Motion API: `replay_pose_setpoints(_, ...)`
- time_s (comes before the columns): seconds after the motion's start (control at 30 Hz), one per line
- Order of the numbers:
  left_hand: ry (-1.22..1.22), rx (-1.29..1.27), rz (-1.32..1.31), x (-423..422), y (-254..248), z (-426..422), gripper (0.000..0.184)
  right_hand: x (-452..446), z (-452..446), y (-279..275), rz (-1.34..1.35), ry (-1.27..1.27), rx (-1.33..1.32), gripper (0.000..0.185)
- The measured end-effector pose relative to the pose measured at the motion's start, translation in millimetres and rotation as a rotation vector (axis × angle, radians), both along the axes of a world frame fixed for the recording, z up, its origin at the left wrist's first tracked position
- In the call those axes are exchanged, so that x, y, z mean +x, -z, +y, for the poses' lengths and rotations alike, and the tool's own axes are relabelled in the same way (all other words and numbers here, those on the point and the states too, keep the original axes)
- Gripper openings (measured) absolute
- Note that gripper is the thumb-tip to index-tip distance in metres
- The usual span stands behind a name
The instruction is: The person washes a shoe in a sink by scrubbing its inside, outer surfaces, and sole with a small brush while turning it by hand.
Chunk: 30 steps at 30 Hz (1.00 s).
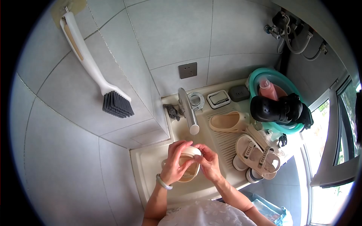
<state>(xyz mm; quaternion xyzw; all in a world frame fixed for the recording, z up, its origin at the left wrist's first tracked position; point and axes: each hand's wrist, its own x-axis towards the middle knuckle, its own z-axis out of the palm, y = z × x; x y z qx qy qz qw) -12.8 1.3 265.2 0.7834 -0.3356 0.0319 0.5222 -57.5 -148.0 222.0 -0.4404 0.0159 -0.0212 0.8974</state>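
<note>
Over the sink basin (151, 165), both of my hands are on a cream clog (191, 150), its tan inside partly in sight. My left hand (174, 164), a pale bangle at its wrist, wraps round the clog's left side. At the right edge, the fingers of my right hand (209, 164) pinch the rim; what lies under the fingertips is hidden. Just beyond stands the metal faucet (187, 111); no water stream shows from it. A matching cream clog (228, 122) lies on the ribbed washboard to the right.
Sandals (258, 156) are stacked right of the basin. Behind them, a teal basin (256, 75) holds a pink bottle (267, 89) and black footwear (271, 109). A soap dish (218, 99) sits by the wall. A white brush (88, 64) hangs at left.
</note>
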Motion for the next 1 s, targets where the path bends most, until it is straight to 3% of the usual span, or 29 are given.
replay_pose_setpoints(1.0,0.016,-0.026,0.055,5,15,0,0.057,5,-6,8,-0.035,-0.020,-0.084,0.034)
